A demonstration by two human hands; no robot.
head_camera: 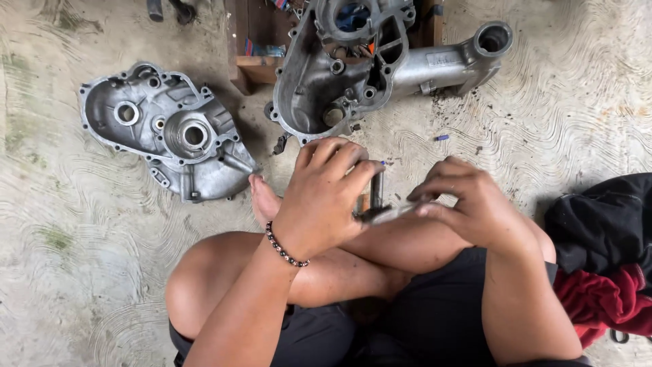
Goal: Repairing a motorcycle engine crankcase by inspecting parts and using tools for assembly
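Note:
I sit cross-legged on a concrete floor. My left hand (326, 197), with a bead bracelet on its wrist, is closed around a small dark metal part (375, 191) held above my shins. My right hand (468, 204) pinches the other end of a slim shiny metal piece (394, 213) that meets that part. Both hands touch the same small assembly; its exact shape is hidden by my fingers. Beyond my hands lies a large aluminium engine case half (326, 88) with a long tubular arm (462, 58).
A second grey engine case cover (170, 129) lies on the floor at the left. A wooden box (255, 64) with small items stands behind the big case. Black and red cloth (604, 258) is heaped at my right. My bare foot (263, 198) rests near the cover.

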